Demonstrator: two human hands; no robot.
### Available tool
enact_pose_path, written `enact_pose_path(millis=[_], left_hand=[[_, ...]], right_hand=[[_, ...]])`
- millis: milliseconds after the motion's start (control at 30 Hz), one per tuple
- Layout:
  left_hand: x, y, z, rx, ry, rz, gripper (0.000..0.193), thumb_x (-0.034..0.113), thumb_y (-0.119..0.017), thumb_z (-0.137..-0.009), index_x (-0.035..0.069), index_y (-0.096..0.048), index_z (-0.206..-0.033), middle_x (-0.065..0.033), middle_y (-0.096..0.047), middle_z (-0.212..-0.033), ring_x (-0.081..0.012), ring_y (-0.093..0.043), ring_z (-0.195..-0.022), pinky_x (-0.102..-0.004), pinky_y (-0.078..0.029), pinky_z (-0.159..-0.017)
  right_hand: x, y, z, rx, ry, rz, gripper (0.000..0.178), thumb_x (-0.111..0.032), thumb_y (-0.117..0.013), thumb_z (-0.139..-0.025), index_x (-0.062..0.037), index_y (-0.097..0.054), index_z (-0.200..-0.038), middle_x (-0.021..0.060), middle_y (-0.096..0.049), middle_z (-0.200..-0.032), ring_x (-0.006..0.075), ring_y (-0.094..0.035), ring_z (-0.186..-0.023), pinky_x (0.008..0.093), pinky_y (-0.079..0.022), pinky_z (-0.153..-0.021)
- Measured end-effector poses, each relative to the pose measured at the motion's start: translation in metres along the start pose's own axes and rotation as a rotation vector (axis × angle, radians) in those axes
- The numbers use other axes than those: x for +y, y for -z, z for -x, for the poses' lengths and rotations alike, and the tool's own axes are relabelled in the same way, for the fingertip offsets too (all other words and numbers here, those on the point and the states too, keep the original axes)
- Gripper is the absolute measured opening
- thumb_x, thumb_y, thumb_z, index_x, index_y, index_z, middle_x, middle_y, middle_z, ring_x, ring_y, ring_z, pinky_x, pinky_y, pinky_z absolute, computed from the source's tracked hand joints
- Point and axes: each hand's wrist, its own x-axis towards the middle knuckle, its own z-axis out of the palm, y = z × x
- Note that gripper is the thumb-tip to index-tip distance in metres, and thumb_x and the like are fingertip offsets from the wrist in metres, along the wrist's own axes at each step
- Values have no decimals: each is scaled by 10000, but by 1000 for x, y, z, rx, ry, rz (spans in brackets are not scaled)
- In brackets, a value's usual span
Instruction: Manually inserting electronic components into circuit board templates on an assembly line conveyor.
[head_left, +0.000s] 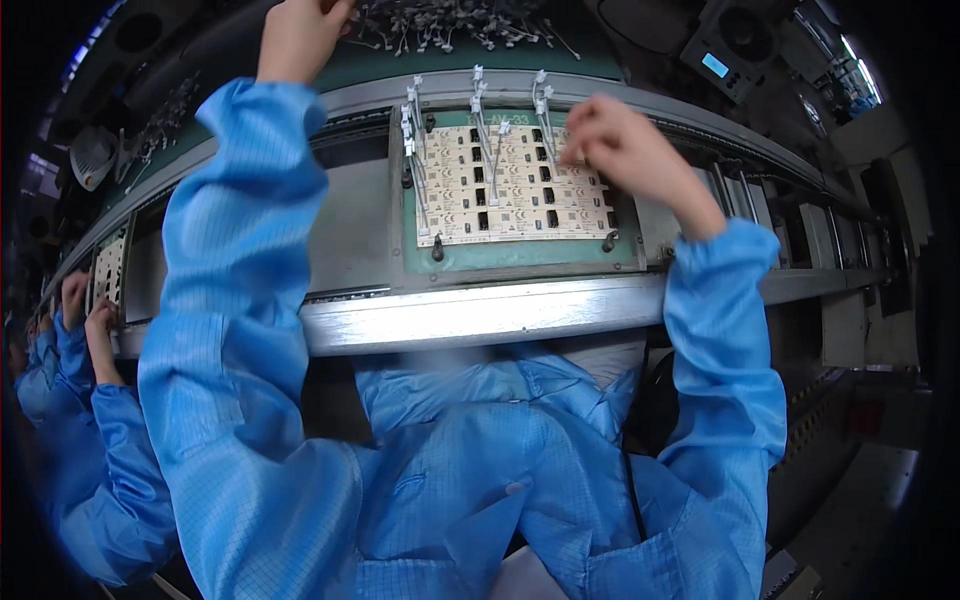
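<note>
A cream panel of circuit boards (450,205) with rows of black components lies on a green fixture plate (520,258) in front of me. Several grey wire leads with white connectors (478,100) rise from it, some leaning over its far edge. My right hand (635,155) hovers over the panel's right part, fingers curled together and slightly blurred; whatever they pinch cannot be made out. At the top edge, my left hand (300,40) reaches beside a loose pile of white-ended wire leads (450,25). Its fingertips are bent together and partly cut off by the picture's edge.
A metal rail (480,318) runs along the near side of the conveyor line. Dark posts (437,248) stand on the fixture plate. On the left, a co-worker's hands (100,320) work at another board panel (108,270). A device with a lit screen (714,66) stands back right.
</note>
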Motion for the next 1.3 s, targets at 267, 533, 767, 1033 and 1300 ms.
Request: enact_pose_path(millis=[267, 533, 767, 1033, 1300], left_hand=[[16, 8, 34, 38, -271, -313, 144, 99, -665, -896, 80, -682, -1038, -110, -723, -852, -264, -718, -794, -333, -547, -717], [100, -6, 130, -200, -716, -620, 270, 65, -706, -745, 158, -670, -996, 6, -667, -972, -179, -636, -925, -394, -417, -832], [124, -38, 179, -505, -512, -472, 199, 66, -666, -799, 123, -685, -989, -23, -653, -929, -225, -586, -931, -415, -372, -865], [124, -44, 179, -424, -343, -565, 80, 110, -734, -796, 117, -704, -871, -12, -633, -962, -277, -542, -976, -412, -351, -860], [134, -55, 194, -317, -501, -672, 92, 112, -709, -783, 96, -682, -870, -36, -595, -974, -290, -526, -1037, -449, -339, -875]], right_hand=[[74, 2, -97, 636, -209, 730, 182, -192, -616, -917, -70, -688, -1031, 91, -684, -1022, 275, -647, -1000, 430, -495, -848], [90, -1, -107, 684, -79, 615, 151, -187, -609, -844, -94, -719, -799, 99, -655, -956, 297, -583, -1037, 489, -381, -862], [57, 34, -82, 919, -24, 237, 161, -185, -630, -855, -51, -716, -877, 194, -710, -868, 383, -691, -859, 463, -541, -770], [48, 40, -79, 954, -27, 188, 140, -162, -628, -843, -51, -711, -863, 193, -712, -865, 380, -693, -863, 450, -550, -774], [43, 47, -71, 1025, -23, 159, 148, -172, -627, -841, -40, -695, -854, 217, -702, -852, 406, -684, -846, 482, -543, -783]])
